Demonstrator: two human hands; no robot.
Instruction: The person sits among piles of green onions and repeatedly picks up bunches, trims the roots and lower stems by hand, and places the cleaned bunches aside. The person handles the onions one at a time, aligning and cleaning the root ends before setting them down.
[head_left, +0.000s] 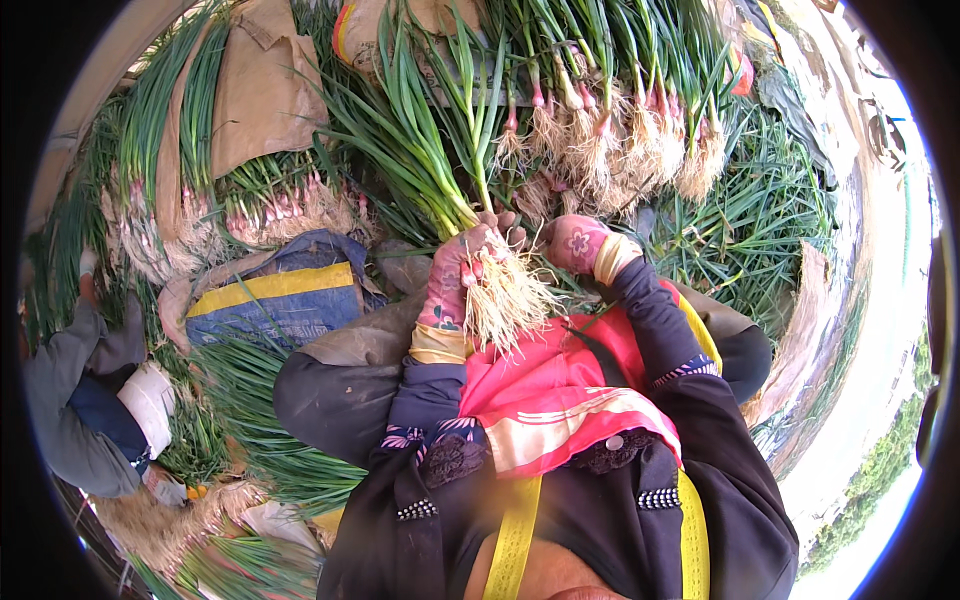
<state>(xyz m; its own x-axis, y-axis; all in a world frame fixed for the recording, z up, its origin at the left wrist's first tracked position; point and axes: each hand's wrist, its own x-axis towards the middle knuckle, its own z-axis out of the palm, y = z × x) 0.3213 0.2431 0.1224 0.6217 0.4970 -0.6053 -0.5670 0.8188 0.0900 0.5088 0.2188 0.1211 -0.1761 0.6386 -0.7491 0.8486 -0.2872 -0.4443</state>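
My left hand (465, 251), in a pink flowered glove, is closed around a bunch of young garlic plants (435, 172). Their green leaves point up and to the left, and the pale roots (510, 296) hang over my lap beside small pink bulbs. Close to the right of the bunch, my right hand (577, 244), gloved the same way, has its fingers bent near the stems; whether they pinch anything is hard to see. Just beyond both hands lies a row of similar plants (592, 135), roots towards me. A red cloth (555, 375) covers my lap.
Loose green leaves (742, 217) are heaped at the right. At the left are more garlic plants (277, 206), brown sacking (262, 90) and a blue-and-yellow woven sack (277, 300). A co-worker (90, 405) sits at the far left, by another pile of plants (247, 562).
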